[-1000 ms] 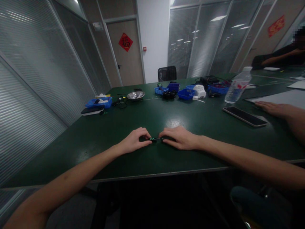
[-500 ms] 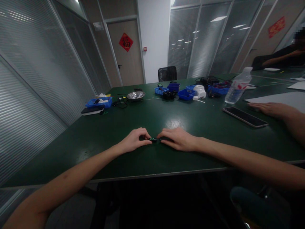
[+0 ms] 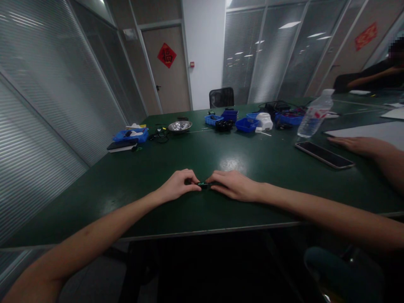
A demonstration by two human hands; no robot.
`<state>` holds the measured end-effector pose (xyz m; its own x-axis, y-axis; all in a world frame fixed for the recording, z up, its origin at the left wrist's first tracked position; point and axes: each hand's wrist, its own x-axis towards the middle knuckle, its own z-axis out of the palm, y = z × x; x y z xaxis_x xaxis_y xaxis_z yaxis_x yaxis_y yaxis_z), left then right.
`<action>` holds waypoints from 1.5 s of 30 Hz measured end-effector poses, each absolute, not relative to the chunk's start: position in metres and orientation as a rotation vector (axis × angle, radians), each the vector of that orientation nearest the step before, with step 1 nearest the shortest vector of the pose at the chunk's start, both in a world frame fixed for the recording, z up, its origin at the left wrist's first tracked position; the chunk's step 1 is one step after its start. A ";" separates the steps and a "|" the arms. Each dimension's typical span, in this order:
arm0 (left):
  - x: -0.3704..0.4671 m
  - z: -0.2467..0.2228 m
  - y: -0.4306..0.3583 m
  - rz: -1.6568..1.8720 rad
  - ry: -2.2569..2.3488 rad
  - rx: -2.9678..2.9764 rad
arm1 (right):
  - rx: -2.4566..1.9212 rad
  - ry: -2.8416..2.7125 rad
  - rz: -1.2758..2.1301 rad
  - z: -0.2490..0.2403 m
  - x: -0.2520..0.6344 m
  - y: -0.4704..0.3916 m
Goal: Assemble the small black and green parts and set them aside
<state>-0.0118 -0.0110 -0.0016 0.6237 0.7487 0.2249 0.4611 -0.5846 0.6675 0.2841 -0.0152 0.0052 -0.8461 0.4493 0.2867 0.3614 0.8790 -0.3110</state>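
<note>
A small dark piece with green marks (image 3: 202, 184) lies at the middle of the green table (image 3: 176, 155), near its front edge. My left hand (image 3: 182, 184) pinches the left end of this piece between thumb and fingers. From the right, my right hand (image 3: 232, 184) reaches to its other end, fingertips close together beside it. Whether anything tiny sits between the right fingertips is too small to make out. Both wrists rest low over the tabletop.
At the right are a phone (image 3: 324, 155), a water bottle (image 3: 315, 114) and another person's hand (image 3: 360, 145) by a white sheet (image 3: 375, 132). Farther back stand a metal bowl (image 3: 179, 127), blue trays (image 3: 247, 125) and, at left, another blue tray (image 3: 139, 137).
My right hand's fingertips have shifted slightly left, closer to the dark piece. My left hand has stayed in place with its pinch on the piece.
</note>
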 end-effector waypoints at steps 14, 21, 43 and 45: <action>-0.010 0.002 -0.012 0.644 0.953 2.286 | -0.639 -2.697 0.377 0.006 0.282 -0.017; -0.009 0.003 -0.013 0.649 0.956 2.264 | -0.700 -2.668 0.411 0.008 0.282 -0.017; -0.012 0.002 -0.012 0.618 0.943 2.307 | -0.648 -2.575 0.401 0.010 0.292 -0.016; -0.011 0.003 -0.013 0.621 0.947 2.309 | -0.621 -2.614 0.367 0.012 0.292 -0.017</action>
